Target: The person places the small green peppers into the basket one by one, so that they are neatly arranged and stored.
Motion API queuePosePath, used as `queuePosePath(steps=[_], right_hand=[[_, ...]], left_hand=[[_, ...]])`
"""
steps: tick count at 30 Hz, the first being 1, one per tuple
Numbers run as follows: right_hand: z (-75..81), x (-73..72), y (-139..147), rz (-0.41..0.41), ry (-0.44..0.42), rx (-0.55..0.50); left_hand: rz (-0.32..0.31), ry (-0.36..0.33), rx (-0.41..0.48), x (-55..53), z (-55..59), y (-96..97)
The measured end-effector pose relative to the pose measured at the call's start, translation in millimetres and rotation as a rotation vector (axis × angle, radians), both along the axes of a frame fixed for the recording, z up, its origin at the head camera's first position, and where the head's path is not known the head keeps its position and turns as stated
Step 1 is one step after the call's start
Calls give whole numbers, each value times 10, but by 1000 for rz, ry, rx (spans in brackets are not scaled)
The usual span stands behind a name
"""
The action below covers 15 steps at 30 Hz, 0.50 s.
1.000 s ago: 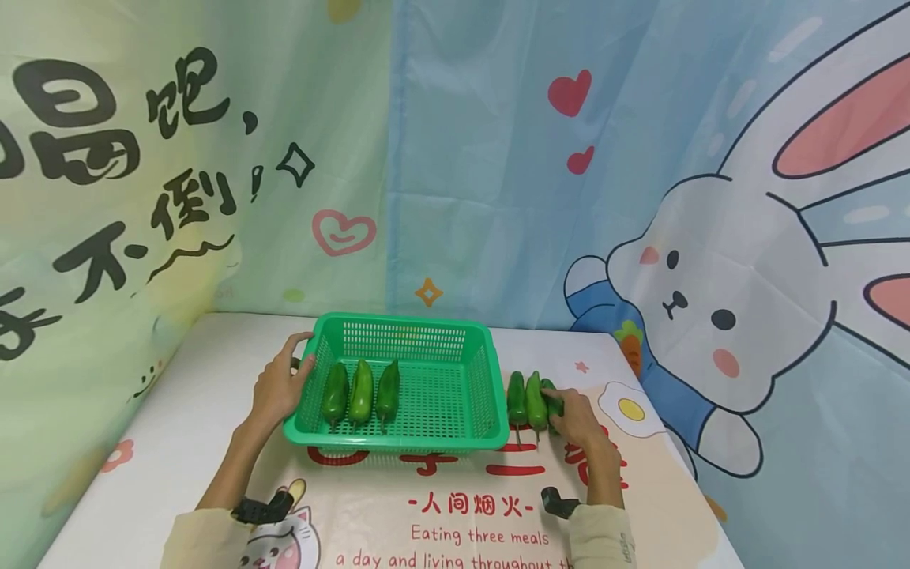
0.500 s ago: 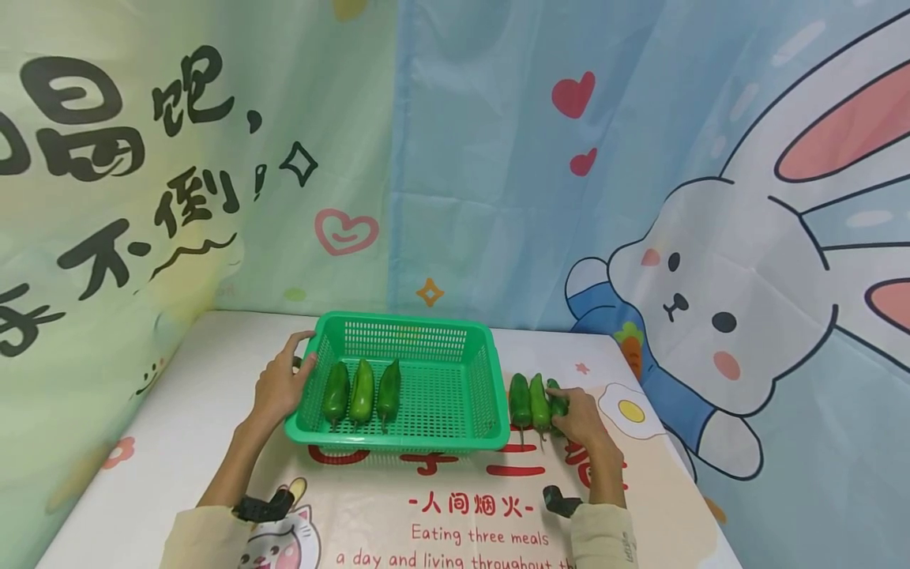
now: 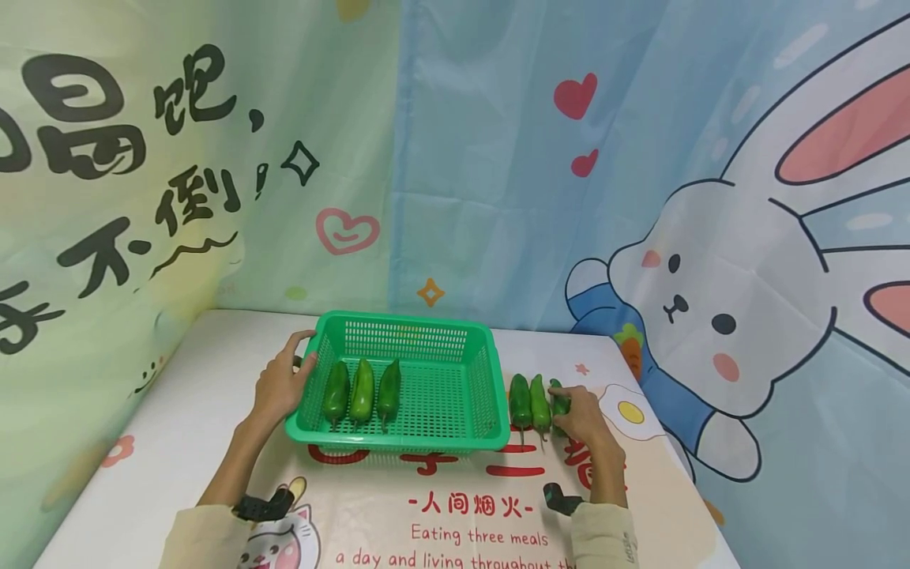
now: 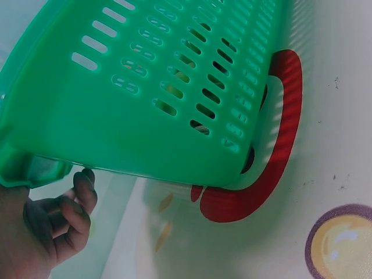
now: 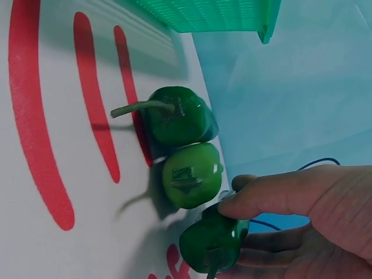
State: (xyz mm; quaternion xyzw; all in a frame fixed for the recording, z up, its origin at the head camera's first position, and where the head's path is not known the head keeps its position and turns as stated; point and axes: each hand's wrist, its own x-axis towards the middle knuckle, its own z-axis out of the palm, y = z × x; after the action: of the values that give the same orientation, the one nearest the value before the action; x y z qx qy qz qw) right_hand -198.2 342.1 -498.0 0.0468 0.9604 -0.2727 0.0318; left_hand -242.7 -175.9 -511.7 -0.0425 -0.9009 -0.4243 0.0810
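Observation:
A green plastic basket [image 3: 398, 442] with slotted walls stands on the table. Three green chili peppers [image 3: 362, 393] lie side by side in its left half, stems toward me. My left hand [image 3: 280, 387] grips the basket's left rim; in the left wrist view, its curled fingers [image 4: 78, 212] show beside the rim. Right of the basket, a dark pepper [image 3: 520, 401] and a lighter pepper [image 3: 540, 405] lie together. My right hand [image 3: 584, 417] holds a third dark pepper [image 5: 210, 244] beside them, thumb on one side and fingers partly hidden behind it.
The table [image 3: 142, 442] has a printed cover with red lettering [image 3: 472, 503] and a fried-egg picture [image 3: 629, 411]. A printed cloth [image 3: 483, 197] hangs upright behind the table. Black wrist straps [image 3: 263, 506] sit near both sleeves.
My right hand has shifted slightly right with its pepper, and a small gap now shows between it and the lighter one. My left hand and the basket look nearly still.

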Motion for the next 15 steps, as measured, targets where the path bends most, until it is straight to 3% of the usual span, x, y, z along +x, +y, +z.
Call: queuePosePath(steps=[15], right_hand=[[112, 26, -44, -25, -8, 9]], left_hand=[[1, 2, 5, 34, 27, 7]])
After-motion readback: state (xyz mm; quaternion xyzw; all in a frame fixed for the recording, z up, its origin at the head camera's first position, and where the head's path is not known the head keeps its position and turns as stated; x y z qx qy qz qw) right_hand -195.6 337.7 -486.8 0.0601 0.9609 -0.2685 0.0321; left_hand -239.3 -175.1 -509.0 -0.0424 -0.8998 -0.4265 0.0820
